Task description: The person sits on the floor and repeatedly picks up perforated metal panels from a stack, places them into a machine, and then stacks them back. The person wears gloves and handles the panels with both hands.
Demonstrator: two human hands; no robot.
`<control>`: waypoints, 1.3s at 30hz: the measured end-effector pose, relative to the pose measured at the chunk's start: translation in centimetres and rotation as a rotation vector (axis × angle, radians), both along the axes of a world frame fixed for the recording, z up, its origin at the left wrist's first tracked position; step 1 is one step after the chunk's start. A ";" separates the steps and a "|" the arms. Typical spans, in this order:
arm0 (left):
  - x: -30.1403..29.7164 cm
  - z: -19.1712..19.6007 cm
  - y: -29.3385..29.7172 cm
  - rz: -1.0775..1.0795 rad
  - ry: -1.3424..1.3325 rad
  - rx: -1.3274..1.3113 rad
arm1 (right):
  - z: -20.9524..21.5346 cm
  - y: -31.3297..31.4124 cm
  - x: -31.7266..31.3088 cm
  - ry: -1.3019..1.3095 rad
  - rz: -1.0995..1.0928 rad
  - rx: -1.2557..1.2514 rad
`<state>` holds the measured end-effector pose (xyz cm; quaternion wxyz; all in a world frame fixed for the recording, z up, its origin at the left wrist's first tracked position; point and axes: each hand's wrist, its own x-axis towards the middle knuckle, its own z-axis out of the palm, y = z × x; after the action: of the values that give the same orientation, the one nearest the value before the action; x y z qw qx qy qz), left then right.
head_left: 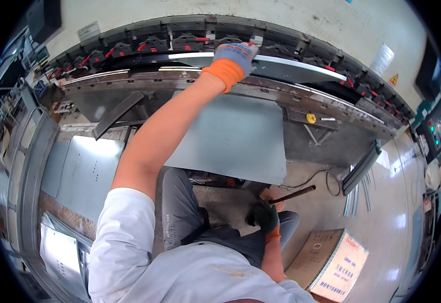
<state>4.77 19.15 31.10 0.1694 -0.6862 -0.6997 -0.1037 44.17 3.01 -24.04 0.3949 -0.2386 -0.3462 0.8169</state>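
My left arm reaches up and forward to the bending machine. There my left hand (234, 58), in a grey-blue glove with an orange cuff, is closed over a long, narrow metal sheet (296, 69) lying along the tooling. Its fingertips are partly hidden. Low beside my right thigh, my right hand (266, 217) wears a dark-palmed glove with an orange cuff. Its fingers appear wrapped round the near end of a brown metal rod (298, 193), which slants up to the right. Flat grey sheets (230, 136) lie stacked between me and the machine.
Red-handled clamps (187, 47) line the machine's upper beam. A yellow tape measure (311, 118) sits on a small bracket shelf (296, 116). More perforated sheets (92, 166) lie at left. A cardboard box (326, 260), a black cable (326, 171) and metal strips (355, 202) are at right.
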 end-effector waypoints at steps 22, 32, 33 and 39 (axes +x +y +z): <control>-2.0 -1.5 -0.1 -0.115 0.048 0.158 | 4.2 -1.7 -1.6 0.084 0.020 -0.407; -4.9 -3.4 -4.4 -0.177 0.161 0.122 | 2.4 -1.4 -2.1 -0.156 -0.056 -0.160; -5.9 -2.1 -6.7 -0.167 0.137 0.156 | 2.2 -1.5 -2.1 -0.188 -0.076 -0.144; -15.3 2.9 -27.3 0.382 -0.114 0.245 | 3.0 -1.7 -6.2 -0.460 0.054 0.175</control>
<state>-10.51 -8.11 33.96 0.2283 -0.5089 -0.8074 -0.1924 38.02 1.33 -21.06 0.3029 -0.3737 -0.5028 0.7182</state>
